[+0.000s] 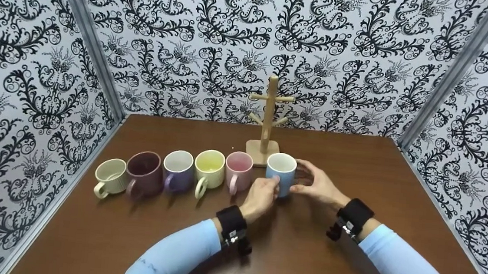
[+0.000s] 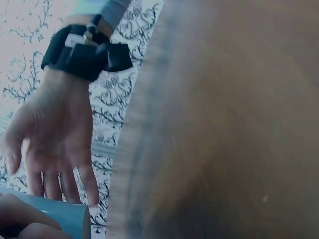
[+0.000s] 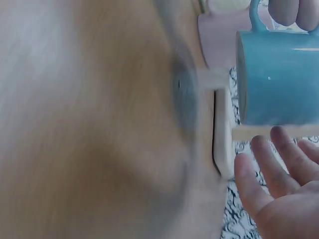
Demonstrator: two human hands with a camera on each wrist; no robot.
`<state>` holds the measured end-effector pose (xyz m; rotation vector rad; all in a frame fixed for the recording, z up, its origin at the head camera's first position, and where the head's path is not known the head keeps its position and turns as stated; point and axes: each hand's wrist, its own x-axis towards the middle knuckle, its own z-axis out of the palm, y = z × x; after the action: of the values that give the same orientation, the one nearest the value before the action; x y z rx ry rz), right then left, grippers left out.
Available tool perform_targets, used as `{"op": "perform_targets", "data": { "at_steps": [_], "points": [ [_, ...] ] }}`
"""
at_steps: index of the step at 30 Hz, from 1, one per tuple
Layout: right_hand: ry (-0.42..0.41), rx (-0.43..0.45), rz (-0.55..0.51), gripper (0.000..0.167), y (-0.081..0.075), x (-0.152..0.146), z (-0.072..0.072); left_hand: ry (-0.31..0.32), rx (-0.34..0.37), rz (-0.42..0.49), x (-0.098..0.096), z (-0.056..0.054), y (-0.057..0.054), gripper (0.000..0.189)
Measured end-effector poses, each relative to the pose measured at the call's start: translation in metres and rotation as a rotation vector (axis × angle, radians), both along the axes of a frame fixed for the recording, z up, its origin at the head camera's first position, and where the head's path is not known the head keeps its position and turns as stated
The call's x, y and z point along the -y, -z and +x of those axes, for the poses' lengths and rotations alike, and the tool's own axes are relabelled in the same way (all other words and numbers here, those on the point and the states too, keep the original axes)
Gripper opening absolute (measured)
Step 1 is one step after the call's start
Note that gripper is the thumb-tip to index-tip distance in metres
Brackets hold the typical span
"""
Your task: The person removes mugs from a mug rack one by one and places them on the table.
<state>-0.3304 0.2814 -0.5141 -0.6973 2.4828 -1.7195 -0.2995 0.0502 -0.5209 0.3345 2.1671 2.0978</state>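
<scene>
A light-blue mug (image 1: pixel 285 179) with a white inside is upright in front of the wooden mug stand (image 1: pixel 267 130). My left hand (image 1: pixel 262 195) grips it by the handle; in the right wrist view, the left fingers (image 3: pixel 284 11) pass through the handle loop. That view shows the mug (image 3: pixel 279 79) slightly above the table. To the mug's right is my right hand (image 1: pixel 320 185), its fingers spread and loosely bent close to the mug's side. The right wrist view shows the right fingertips (image 3: pixel 279 134) just beside the wall, contact unclear. Part of the left hand is hidden in the left wrist view.
Left of the blue mug stands a row of mugs: pink (image 1: pixel 239 171), yellow (image 1: pixel 209 169), purple (image 1: pixel 178 171), dark maroon (image 1: pixel 145 173) and pale green (image 1: pixel 111 176). Their handles face the near side. Patterned walls (image 1: pixel 234 44) enclose the brown table (image 1: pixel 295 254).
</scene>
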Motion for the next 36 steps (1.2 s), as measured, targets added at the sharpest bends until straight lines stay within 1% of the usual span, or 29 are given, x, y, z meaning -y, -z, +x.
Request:
{"op": "perform_targets", "data": {
  "at_steps": [3, 6, 8, 9, 10, 12, 13, 15, 17, 19, 23, 28, 33, 35, 36],
  "points": [
    [0.038, -0.013, 0.072, 0.087, -0.001, -0.008, -0.001, -0.042, -0.045, -0.067, -0.002, -0.008, 0.005, 0.053],
    [0.083, -0.016, 0.148, 0.087, -0.002, -0.015, -0.001, -0.093, -0.095, -0.113, -0.006, -0.024, 0.025, 0.053],
    [0.109, -0.011, 0.187, 0.089, -0.003, -0.017, -0.001, -0.110, -0.111, -0.117, -0.007, -0.032, 0.034, 0.053],
    [0.121, -0.008, 0.199, 0.090, -0.003, -0.019, -0.001, -0.125, -0.121, -0.130, -0.008, -0.036, 0.040, 0.052],
    [0.130, -0.009, 0.208, 0.090, -0.003, -0.019, -0.001, -0.137, -0.125, -0.136, -0.009, -0.040, 0.044, 0.052],
    [0.140, -0.009, 0.223, 0.091, -0.002, -0.021, -0.002, -0.155, -0.116, -0.152, -0.010, -0.043, 0.047, 0.052],
    [0.147, -0.015, 0.236, 0.091, -0.002, -0.021, -0.002, -0.159, -0.102, -0.151, -0.010, -0.045, 0.048, 0.052],
    [0.158, -0.013, 0.257, 0.092, -0.001, -0.022, -0.003, -0.179, -0.076, -0.174, -0.011, -0.050, 0.055, 0.052],
    [0.162, -0.012, 0.281, 0.094, 0.000, -0.023, -0.004, -0.190, -0.055, -0.182, -0.011, -0.053, 0.059, 0.052],
    [0.165, -0.005, 0.298, 0.095, 0.002, -0.023, -0.005, -0.199, -0.047, -0.185, -0.010, -0.053, 0.060, 0.053],
    [0.173, 0.004, 0.317, 0.096, 0.003, -0.025, -0.005, -0.217, -0.068, -0.202, -0.008, -0.050, 0.058, 0.055],
    [0.183, -0.009, 0.340, 0.096, 0.002, -0.026, -0.004, -0.233, -0.080, -0.205, -0.007, -0.049, 0.060, 0.056],
    [0.173, -0.011, 0.332, 0.097, 0.000, -0.024, -0.003, -0.221, -0.069, -0.199, -0.006, -0.048, 0.064, 0.053],
    [0.172, -0.009, 0.327, 0.097, 0.000, -0.024, -0.002, -0.208, -0.063, -0.194, -0.005, -0.046, 0.064, 0.053],
    [0.173, -0.009, 0.324, 0.097, 0.000, -0.024, -0.002, -0.198, -0.064, -0.181, -0.005, -0.046, 0.066, 0.053]
  ]
}}
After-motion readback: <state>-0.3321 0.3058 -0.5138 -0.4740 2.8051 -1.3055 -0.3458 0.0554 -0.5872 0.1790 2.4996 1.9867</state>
